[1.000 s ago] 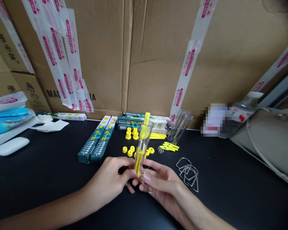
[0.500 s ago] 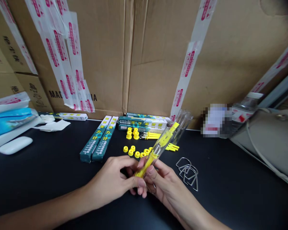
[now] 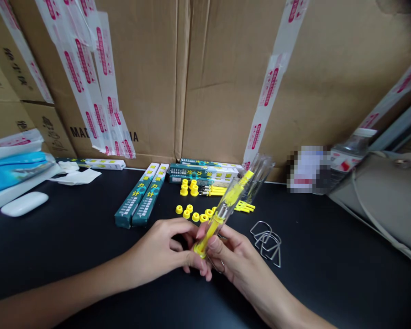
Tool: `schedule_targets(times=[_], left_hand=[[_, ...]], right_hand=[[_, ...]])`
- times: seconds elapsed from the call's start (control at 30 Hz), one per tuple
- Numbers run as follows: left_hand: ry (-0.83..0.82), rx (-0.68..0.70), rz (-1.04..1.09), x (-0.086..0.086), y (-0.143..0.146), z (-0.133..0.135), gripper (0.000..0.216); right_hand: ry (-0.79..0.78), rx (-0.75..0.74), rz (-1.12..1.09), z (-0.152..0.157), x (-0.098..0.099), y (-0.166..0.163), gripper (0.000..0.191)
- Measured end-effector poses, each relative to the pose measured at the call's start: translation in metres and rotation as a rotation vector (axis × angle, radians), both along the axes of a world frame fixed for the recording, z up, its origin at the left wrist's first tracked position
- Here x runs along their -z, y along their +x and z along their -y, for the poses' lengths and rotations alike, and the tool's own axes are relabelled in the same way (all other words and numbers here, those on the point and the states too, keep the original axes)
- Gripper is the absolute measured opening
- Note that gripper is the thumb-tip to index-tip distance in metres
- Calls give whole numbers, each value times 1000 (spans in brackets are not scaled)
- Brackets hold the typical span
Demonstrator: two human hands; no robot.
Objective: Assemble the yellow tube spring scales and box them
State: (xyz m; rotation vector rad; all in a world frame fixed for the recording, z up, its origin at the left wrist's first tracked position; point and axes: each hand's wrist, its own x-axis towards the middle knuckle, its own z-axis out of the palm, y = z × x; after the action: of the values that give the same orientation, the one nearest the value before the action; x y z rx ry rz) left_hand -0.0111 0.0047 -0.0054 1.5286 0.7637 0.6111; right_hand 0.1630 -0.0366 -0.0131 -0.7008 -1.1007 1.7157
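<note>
Tube (image 3: 226,210) tilted right; caps (image 3: 195,215), clips (image 3: 267,242) near.

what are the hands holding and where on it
Both the left hand and the right hand hold one clear tube with a yellow insert, fingers pinching its lower yellow end; the rest sticks up, tilted right.

Two hands, the left hand (image 3: 164,249) and the right hand (image 3: 234,258), are sharing one clear tube with a yellow insert (image 3: 222,212). Two long green boxes (image 3: 142,195) are lying side by side on the surface (image 3: 71,246), and at least two more green boxes (image 3: 205,172) are stacking up behind. One white oval case (image 3: 23,204) is sitting far left. The small yellow caps (image 3: 192,214) and the wire loops (image 3: 267,241) are overlapping too much to count.
</note>
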Motion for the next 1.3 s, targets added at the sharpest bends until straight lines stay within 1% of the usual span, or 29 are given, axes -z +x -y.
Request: schedule_targets(times=[0.1, 0.2, 0.37, 0.47, 0.57, 0.63, 0.73, 0.83, 0.9, 0.97, 1.07, 1.13, 1.2, 1.3], left_hand=[[42, -26, -19, 0, -1, 1, 18], [65, -9, -37, 1, -2, 0, 20], [31, -2, -35, 1, -3, -1, 17], [-2, -3, -14, 0, -4, -1, 15], [-16, -17, -5, 0, -3, -3, 16], [-15, -18, 1, 0, -3, -3, 16], [-29, -17, 15, 0, -3, -4, 18], [-30, -24, -29, 0, -4, -4, 23], [-22, -20, -70, 0, -5, -4, 26], [-22, -11, -88, 1, -5, -4, 28], [-20, -5, -102, 0, -5, -3, 25], [-8, 5, -116, -1, -4, -2, 20], [19, 31, -136, -3, -3, -1, 17], [37, 51, -133, -5, -2, -1, 19]], right_hand=[[6, -12, 17, -3, 5, -1, 31], [6, -10, 46, -5, 7, 0, 36], [53, 43, 168, -5, -2, 6, 42], [42, 21, 214, -7, -8, 7, 43], [52, -13, 198, -8, -8, 7, 43], [67, -2, 224, -9, -6, 8, 43], [149, 65, 414, -8, -2, 14, 42], [299, 187, 656, -9, -4, 25, 39], [361, 262, 731, -11, -7, 32, 37], [361, 294, 684, -16, -9, 37, 38], [325, 316, 471, -21, -13, 41, 46], [312, 344, 378, -23, -17, 41, 50], [303, 349, 354, -22, -22, 40, 47], [267, 328, 305, -20, -27, 39, 42]])
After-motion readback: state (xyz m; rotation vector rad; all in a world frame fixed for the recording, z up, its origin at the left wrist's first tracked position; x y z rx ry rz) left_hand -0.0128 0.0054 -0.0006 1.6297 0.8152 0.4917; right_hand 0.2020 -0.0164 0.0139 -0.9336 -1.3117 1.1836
